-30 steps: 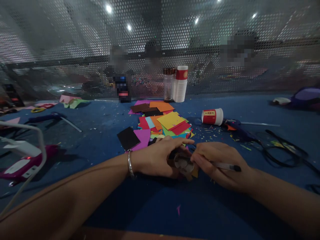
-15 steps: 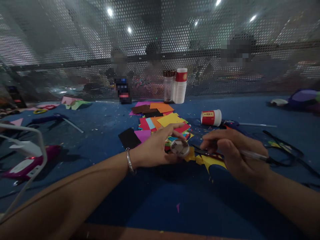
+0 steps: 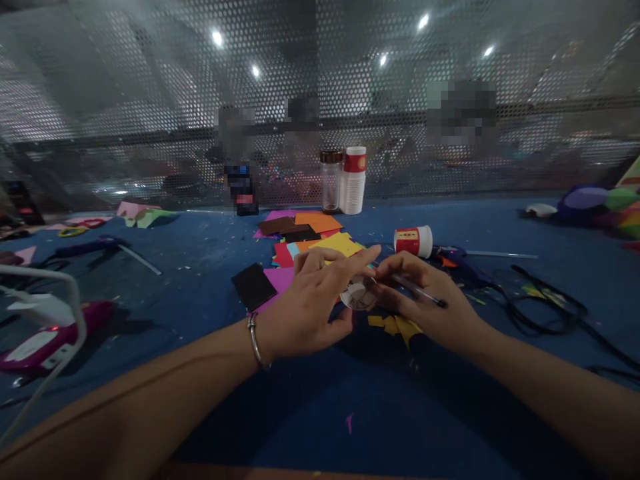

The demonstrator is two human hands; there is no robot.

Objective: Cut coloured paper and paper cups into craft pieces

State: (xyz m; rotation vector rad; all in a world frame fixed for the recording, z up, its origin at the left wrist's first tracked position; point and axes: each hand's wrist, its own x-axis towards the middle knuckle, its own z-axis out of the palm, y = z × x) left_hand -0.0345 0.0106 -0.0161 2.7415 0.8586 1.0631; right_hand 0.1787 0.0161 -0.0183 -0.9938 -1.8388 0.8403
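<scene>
My left hand (image 3: 315, 297), with a silver bangle at the wrist, curls round a small round object with a pale disc-shaped end (image 3: 359, 293), much like a paper cup's base. That end faces me, and fingers hide its sides. From the right, my right hand (image 3: 433, 297) meets the object's edge with its fingertips. A clear-barrelled pen (image 3: 417, 289) with a black end is held in that hand, its tip hidden. Below lie cut yellow paper scraps (image 3: 397, 325). Behind my left hand spreads a pile of coloured paper squares (image 3: 320, 220), with a black square (image 3: 254, 287) at its left.
A red-and-white paper cup (image 3: 413, 242) lies sideways near a blue glue gun (image 3: 463, 267) and its cable (image 3: 525, 310). A jar (image 3: 331, 183) and stacked cups (image 3: 354, 183) stand behind. Leftward are another glue gun (image 3: 90, 247) and a magenta device (image 3: 55, 337).
My right hand, pen in it, drew away rightward from the round object, then came back against its edge. My left hand keeps hold. Yellow scraps now show more clearly below.
</scene>
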